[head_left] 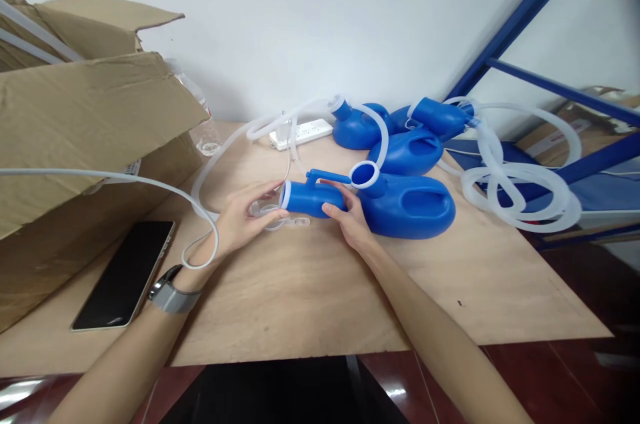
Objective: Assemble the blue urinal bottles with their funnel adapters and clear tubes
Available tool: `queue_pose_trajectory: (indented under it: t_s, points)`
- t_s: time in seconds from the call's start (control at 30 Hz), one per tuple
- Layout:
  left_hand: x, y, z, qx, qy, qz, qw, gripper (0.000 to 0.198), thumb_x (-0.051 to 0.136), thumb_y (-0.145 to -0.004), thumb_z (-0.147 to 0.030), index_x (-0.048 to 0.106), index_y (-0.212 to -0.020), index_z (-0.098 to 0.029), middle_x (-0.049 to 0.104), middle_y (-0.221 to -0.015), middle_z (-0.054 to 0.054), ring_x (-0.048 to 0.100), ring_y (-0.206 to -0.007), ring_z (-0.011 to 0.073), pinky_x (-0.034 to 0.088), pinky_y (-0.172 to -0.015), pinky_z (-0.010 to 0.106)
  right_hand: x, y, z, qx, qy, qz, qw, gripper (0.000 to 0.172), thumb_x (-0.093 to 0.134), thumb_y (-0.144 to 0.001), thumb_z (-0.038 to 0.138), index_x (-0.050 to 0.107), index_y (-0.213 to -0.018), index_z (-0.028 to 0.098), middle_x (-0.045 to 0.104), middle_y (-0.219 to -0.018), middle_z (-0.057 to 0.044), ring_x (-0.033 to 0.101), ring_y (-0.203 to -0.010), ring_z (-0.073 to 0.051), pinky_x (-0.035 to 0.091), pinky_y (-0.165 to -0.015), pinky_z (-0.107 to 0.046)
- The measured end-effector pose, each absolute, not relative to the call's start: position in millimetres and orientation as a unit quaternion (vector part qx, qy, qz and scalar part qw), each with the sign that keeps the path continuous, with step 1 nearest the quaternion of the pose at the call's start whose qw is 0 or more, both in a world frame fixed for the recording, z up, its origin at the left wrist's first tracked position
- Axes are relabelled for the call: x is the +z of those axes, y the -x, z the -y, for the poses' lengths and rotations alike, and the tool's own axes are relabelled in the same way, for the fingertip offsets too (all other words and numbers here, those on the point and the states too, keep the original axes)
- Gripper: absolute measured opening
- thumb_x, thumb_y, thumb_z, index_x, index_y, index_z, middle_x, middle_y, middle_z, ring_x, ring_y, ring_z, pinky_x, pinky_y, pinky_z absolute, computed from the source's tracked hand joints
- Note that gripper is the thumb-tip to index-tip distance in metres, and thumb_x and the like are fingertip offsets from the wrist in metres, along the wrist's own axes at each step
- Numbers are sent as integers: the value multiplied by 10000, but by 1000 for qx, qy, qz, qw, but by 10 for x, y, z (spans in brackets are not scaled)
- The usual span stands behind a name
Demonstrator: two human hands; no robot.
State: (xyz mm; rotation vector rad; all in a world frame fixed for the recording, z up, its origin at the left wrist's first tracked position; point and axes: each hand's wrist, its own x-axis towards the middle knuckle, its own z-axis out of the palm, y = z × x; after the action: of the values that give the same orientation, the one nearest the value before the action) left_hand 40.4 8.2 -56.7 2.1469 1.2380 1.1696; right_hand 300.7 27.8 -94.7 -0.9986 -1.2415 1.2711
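A small blue urinal bottle [315, 200] lies on its side between my two hands, its white-rimmed mouth facing left and its handle upward. My right hand [353, 219] is closed round its base end, thumb in front. The fingers and thumb of my left hand [250, 214] close about the mouth end, at the rim. A translucent plastic piece with a strap [299, 221] shows beneath the mouth, partly hidden by the left hand. Just right of my right hand, a larger blue urinal bottle [410, 207] rests on the wooden table [300, 304] with its open mouth tilted up.
More blue bottles [363, 127] with translucent hoses stand behind. A coiled hose [520, 194] lies at right by a blue metal rack [520, 4]. An open cardboard box [95, 104], a phone [125, 274] and a clear bottle [206, 137] are at left. A power strip [307, 133] sits near the wall.
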Motion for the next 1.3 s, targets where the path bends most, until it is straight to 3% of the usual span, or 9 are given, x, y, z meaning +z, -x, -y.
queue_pose_trajectory:
  t_s: [0.17, 0.27, 0.37, 0.53, 0.77, 0.83, 0.93, 1.07, 1.3]
  points:
    - [-624, -228, -138, 286, -845, -445, 73, 776, 692, -907, -692, 612, -1501, -200, 691, -1436, 178, 672, -1291, 374, 535, -1113, 534, -897, -3003, -278, 508, 428, 511, 546, 534, 884, -723, 464, 773, -1224, 317, 727, -1346, -30, 631, -1330, -320, 498, -1158, -483]
    - [-672, -145, -182, 187, -866, -457, 78, 819, 707, -884, -670, 572, -1542, -202, 687, -1425, 193, 673, -1271, 395, 527, -1091, 541, -873, -2986, -283, 491, 441, 511, 551, 541, 872, -739, 486, 763, -1235, 299, 747, -1319, -42, 627, -1341, -328, 482, -1178, -502]
    - [-699, -115, -215, 141, -868, -467, 90, 684, 695, -895, -540, 625, -1492, -213, 745, -1298, 173, 714, -1174, 379, 542, -1037, 509, -899, -2968, -290, 466, 458, 535, 535, 532, 907, -708, 486, 762, -1177, 283, 762, -1257, -58, 669, -1259, -332, 509, -1139, -516]
    - [-687, -124, -229, 167, -859, -464, 138, 587, 707, -840, -397, 683, -1396, -210, 778, -1195, 143, 744, -1047, 340, 568, -963, 457, -971, -2955, -296, 440, 480, 566, 505, 548, 934, -674, 492, 746, -1127, 248, 751, -1189, -80, 678, -1190, -322, 544, -1075, -509]
    - [-575, -147, -177, 274, -827, -464, 157, 653, 691, -816, -381, 626, -1434, -179, 729, -1348, 133, 705, -1182, 324, 546, -1044, 434, -912, -2980, -296, 458, 502, 515, 523, 538, 891, -718, 497, 761, -1195, 285, 715, -1320, -54, 611, -1330, -312, 479, -1159, -481]
    - [-538, -151, -158, 295, -815, -470, 167, 700, 693, -825, -383, 582, -1481, -167, 733, -1301, 128, 706, -1145, 309, 554, -1026, 428, -893, -2985, -295, 470, 496, 505, 527, 528, 877, -727, 505, 761, -1195, 288, 701, -1347, -55, 605, -1330, -310, 521, -1107, -460]
    - [-531, -158, -150, 297, -805, -483, 174, 731, 694, -834, -389, 544, -1517, -178, 719, -1265, 115, 701, -1100, 293, 568, -986, 418, -891, -2989, -296, 489, 482, 490, 537, 509, 862, -735, 519, 767, -1178, 288, 687, -1365, -60, 624, -1281, -311, 605, -895, -385]
    - [-596, -181, -169, 277, -814, -488, 150, 686, 676, -831, -350, 576, -1490, -187, 681, -1334, 124, 685, -1161, 318, 554, -1035, 438, -923, -2979, -297, 528, 459, 471, 537, 508, 829, -750, 579, 779, -1160, 282, 725, -1244, -60, 684, -1073, -276, 563, -644, -302]
    - [-660, -232, -145, 293, -824, -472, 107, 689, 644, -869, -306, 523, -1540, -215, 631, -1452, 130, 618, -1316, 340, 494, -1142, 461, -916, -2953, -267, 580, 436, 480, 493, 547, 823, -756, 589, 774, -1210, 288, 738, -1271, -60, 694, -1070, -273, 554, -630, -292]
